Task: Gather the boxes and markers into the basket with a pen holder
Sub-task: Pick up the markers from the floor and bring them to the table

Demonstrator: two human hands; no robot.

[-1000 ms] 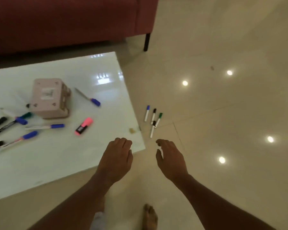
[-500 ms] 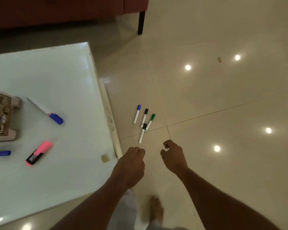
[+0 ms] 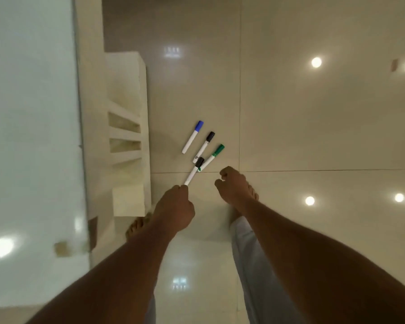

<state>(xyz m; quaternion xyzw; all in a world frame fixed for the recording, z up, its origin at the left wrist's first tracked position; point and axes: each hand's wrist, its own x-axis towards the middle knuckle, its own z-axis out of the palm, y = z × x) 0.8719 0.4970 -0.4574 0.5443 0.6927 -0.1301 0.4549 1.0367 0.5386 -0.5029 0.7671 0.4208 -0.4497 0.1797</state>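
Left hand on the nearest marker

Since half a second ago both my arms have reached down toward the floor, and my left hand (image 3: pixel 174 208) now pinches the white tail of the nearest black-capped marker (image 3: pixel 194 171) between thumb and curled fingers; its cap points up and away from my knuckles, overlapping the white barrel of the green-capped marker (image 3: pixel 211 157); my right hand (image 3: pixel 234 185) hangs just beside it, fingers loosely curled and holding nothing, close to the green marker's tail but apart from it. Beyond my left fingertips lie the second black-capped marker (image 3: pixel 204 146) and, farthest, the blue-capped marker (image 3: pixel 193 136), all four slim white barrels fanned out on the glossy beige floor (image 3: pixel 313 127). Left of my left hand stands the white table base (image 3: pixel 129 127) with its slotted side, under the pale glass tabletop (image 3: pixel 31 136); right of my right hand the tiles run open, crossed by thin grout lines; my bare feet stand just behind both hands.
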